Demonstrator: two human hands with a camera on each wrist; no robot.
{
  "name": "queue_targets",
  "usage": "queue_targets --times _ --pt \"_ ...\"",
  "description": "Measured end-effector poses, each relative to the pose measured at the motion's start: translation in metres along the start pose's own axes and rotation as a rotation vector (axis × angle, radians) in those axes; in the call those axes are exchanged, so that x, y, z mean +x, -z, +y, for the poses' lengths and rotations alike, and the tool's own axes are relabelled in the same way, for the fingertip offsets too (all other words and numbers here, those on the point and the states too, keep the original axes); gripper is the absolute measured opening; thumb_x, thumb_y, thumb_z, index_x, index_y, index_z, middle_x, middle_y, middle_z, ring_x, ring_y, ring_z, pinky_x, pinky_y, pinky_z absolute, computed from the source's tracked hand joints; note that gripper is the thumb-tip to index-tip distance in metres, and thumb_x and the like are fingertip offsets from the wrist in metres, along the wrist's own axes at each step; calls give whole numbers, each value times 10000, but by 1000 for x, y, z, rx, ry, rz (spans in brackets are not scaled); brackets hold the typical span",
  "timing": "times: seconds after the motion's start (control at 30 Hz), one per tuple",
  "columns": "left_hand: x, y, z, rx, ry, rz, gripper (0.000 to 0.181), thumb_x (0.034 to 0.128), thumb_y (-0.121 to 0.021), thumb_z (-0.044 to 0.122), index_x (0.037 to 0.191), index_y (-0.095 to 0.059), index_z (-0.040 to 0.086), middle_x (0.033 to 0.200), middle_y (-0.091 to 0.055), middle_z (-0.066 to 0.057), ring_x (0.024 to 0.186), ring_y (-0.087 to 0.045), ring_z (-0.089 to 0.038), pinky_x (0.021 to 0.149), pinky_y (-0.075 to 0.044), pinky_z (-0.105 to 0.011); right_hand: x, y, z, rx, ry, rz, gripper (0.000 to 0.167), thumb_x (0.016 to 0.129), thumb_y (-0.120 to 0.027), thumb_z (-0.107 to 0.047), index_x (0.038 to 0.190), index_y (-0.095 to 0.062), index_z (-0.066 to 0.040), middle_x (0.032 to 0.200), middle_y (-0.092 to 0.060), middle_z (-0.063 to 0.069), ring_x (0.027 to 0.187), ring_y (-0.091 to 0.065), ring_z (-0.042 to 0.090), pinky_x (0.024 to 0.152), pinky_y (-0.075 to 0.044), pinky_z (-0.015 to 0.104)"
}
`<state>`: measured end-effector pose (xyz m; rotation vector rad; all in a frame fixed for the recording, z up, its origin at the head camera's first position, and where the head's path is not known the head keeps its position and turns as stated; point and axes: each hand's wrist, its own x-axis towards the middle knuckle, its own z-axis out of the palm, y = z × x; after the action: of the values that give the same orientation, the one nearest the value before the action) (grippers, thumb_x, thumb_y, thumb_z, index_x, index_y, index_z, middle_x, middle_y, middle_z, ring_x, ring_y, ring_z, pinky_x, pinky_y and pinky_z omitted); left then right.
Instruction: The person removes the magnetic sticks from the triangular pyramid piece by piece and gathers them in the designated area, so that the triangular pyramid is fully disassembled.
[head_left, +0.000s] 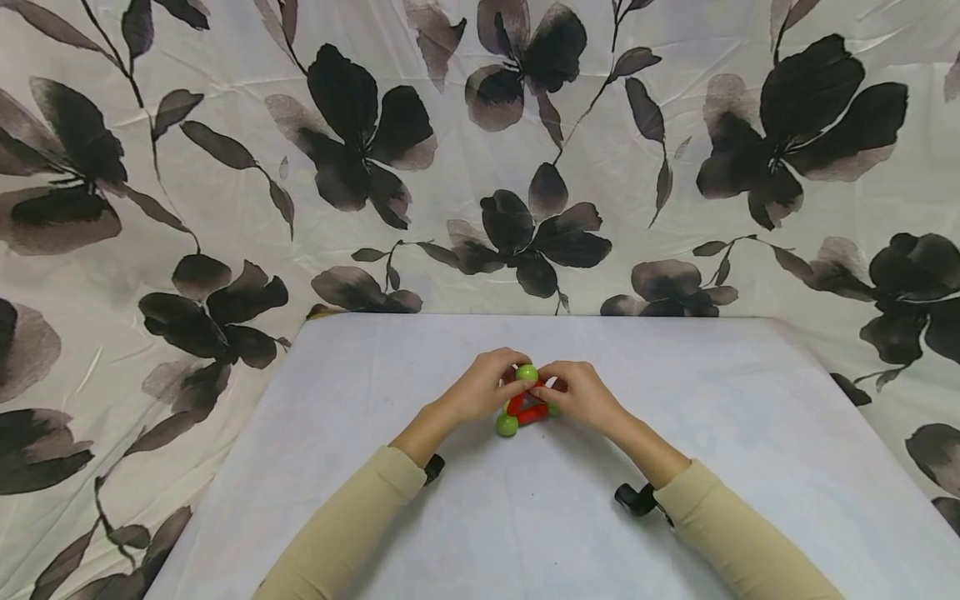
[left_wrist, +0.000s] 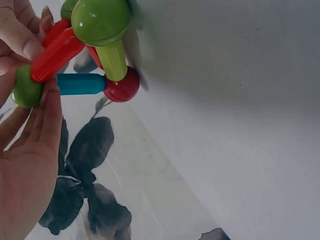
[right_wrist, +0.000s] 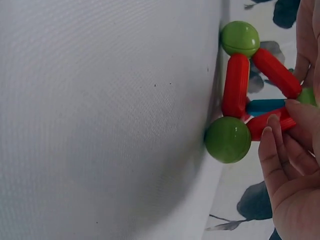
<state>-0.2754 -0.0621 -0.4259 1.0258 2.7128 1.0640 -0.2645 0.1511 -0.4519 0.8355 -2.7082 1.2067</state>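
A small pyramid of magnetic balls and rods stands on the white table, its top ball raised. My left hand holds the green top ball between thumb and fingers. With thumb and fingertips, my right hand pinches a sloping red rod just below that ball. Two more green balls, one near me and one partly behind the right hand, are joined by a red rod along the base. Toward the back, a teal rod and a light green rod meet at a red ball.
The white tabletop spreads around the hands. A floral cloth hangs behind its far edge. Black wrist cameras sit at both sleeve cuffs, low over the table.
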Motion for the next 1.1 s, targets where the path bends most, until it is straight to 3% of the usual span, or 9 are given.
queue_targets --times 0.33,0.63,0.93,1.1 --pt "-9 6 -5 -67 85 46 286 1001 -676 135 1267 -631 40 1186 -648 -57 1026 -644 -194 940 -541 -330 -3 6 3 9 -72 28 187 930 -762 -122 1103 -753 -52 1055 -751 65 790 -678 136 703 -561 271" --pt "-27 16 -21 -99 136 91 324 982 -711 196 1275 -640 75 1198 -670 -25 1062 -672 -183 958 -543 -326 -16 21 9 33 -113 12 148 959 -721 -142 1086 -708 -66 1001 -740 24 838 -699 150 742 -569 299" --pt "-48 31 -41 -45 189 17 451 995 -693 183 1410 -581 48 1289 -667 -52 1086 -667 -211 959 -546 -354 -31 43 22 -34 -139 -38 140 947 -725 -123 1066 -721 -48 976 -740 24 850 -679 166 763 -555 323" --pt "-55 34 -49 -12 164 -28 347 983 -693 118 1313 -642 24 1198 -697 -67 1020 -684 -210 916 -560 -351 -35 51 35 -54 -130 -113 127 939 -721 -95 1048 -717 -30 938 -718 24 843 -648 159 748 -529 322"
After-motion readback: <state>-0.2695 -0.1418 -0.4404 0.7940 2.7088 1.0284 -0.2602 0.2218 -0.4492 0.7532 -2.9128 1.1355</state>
